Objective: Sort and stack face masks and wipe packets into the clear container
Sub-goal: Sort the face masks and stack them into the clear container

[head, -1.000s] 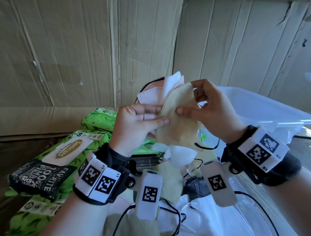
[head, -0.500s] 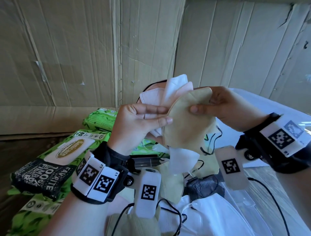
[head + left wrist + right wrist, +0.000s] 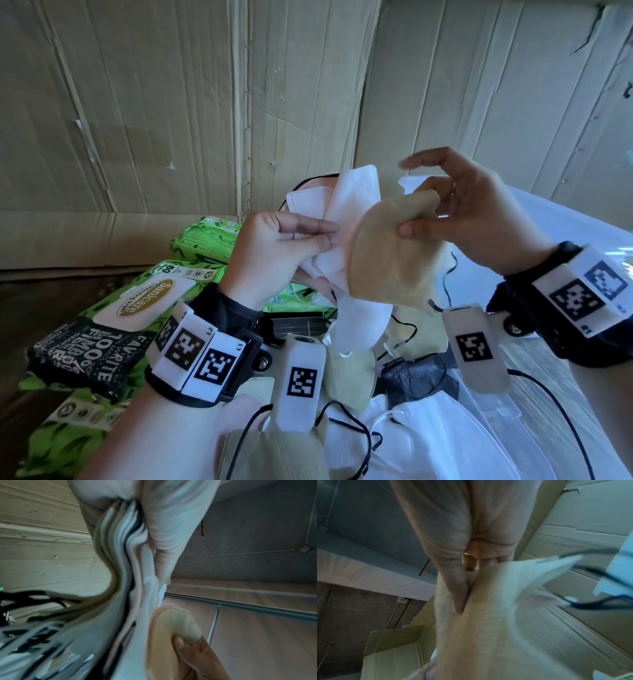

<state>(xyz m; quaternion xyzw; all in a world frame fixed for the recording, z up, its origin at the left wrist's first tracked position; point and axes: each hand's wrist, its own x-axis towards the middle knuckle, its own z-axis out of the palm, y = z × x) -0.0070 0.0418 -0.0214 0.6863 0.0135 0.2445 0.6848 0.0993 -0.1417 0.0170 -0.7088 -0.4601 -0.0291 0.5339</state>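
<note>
The tan mask point(image 3: 390, 253) is coming off the bundle now: half a second ago it lay flat against the white masks point(image 3: 346, 219) with both hands pressed to it, and here the right hand point(image 3: 479, 219) has peeled it away to the right, so a gap shows between tan and white along the top edge while the lower edges still overlap. That reads as the sorting step itself, one colour being split from the other before anything goes into the clear container point(image 3: 561, 233), which waits behind and to the right of the hands with nothing yet lowered into it. The right thumb and curled middle fingers pinch the tan mask at its upper corner; the index finger is lifted straight and free above it. The left hand point(image 3: 274, 253) is clenched round the white stack, thumb laid across the front, and the left wrist view shows several layers fanned in that grip. More masks lie loose on the table below, and the green wipe packets point(image 3: 144, 301) sit untouched at the left.
</note>
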